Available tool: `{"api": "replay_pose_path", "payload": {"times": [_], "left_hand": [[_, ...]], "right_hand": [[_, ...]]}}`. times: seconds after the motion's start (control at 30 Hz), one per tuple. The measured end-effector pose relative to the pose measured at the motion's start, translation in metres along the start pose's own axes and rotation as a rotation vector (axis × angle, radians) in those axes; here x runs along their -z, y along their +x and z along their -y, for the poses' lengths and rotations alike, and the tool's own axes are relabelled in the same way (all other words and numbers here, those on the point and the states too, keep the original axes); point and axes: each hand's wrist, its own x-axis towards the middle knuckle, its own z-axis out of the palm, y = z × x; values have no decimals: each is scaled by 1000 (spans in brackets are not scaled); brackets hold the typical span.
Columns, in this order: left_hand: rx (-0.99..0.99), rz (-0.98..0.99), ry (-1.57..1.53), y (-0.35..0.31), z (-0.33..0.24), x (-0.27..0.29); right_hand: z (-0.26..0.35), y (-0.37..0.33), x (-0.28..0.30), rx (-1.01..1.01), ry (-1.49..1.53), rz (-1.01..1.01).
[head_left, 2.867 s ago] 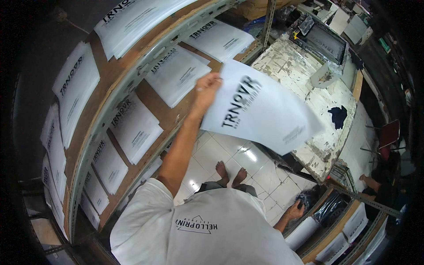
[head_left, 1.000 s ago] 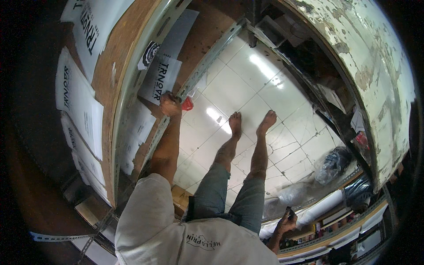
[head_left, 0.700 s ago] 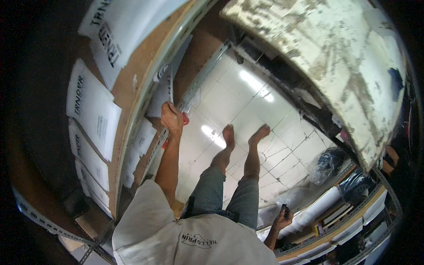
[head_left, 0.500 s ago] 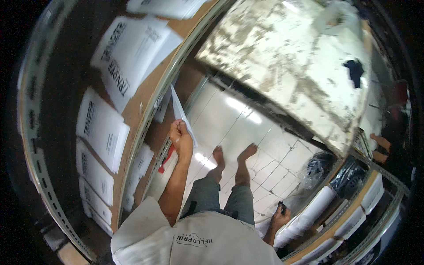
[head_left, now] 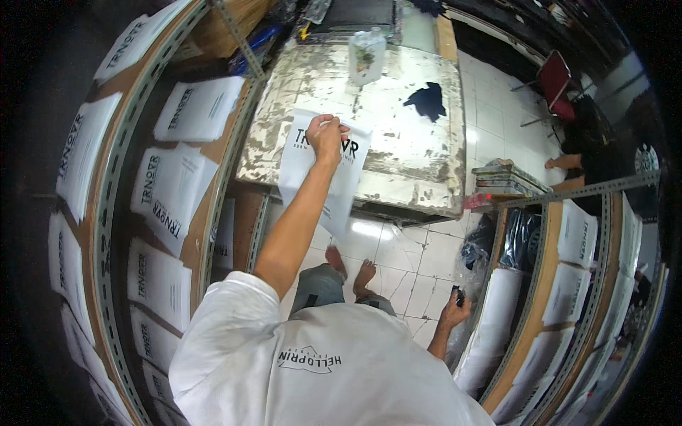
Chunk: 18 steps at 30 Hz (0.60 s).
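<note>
My left hand (head_left: 325,140) is stretched forward over the near part of a worn white work table (head_left: 412,170). Its fingers are closed on the upper edge of a thin white sheet (head_left: 323,188) with bold black printing. The sheet hangs down past the table's front edge, and my hand covers part of the print. My right hand (head_left: 455,312) is low on the right side, beside the right-hand shelves. It is closed around a small black object (head_left: 458,295) whose kind I cannot make out.
Stacks of similar white printed sheets fill the metal shelf (head_left: 245,39) on my left. More stacks stand in the right rack (head_left: 540,298). The table bears a clear plastic bag (head_left: 367,57) and a dark cloth (head_left: 426,101). Another person's arm (head_left: 566,162) and a red chair (head_left: 555,85) are beyond.
My left hand has swung forward from beside the left shelf to over the table, bringing the sheet, whose printed face now shows. The view has turned. My right hand still holds the black object.
</note>
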Motion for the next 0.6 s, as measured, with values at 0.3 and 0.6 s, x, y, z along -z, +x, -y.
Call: {"api": "replay_pose_path", "payload": {"times": [0.3, 0.6], "left_hand": [[3, 205, 80, 89, 31, -14], [-614, 289, 1264, 93, 56, 121]], "right_hand": [[44, 15, -2, -99, -109, -208], [126, 60, -89, 39, 90, -105]]}}
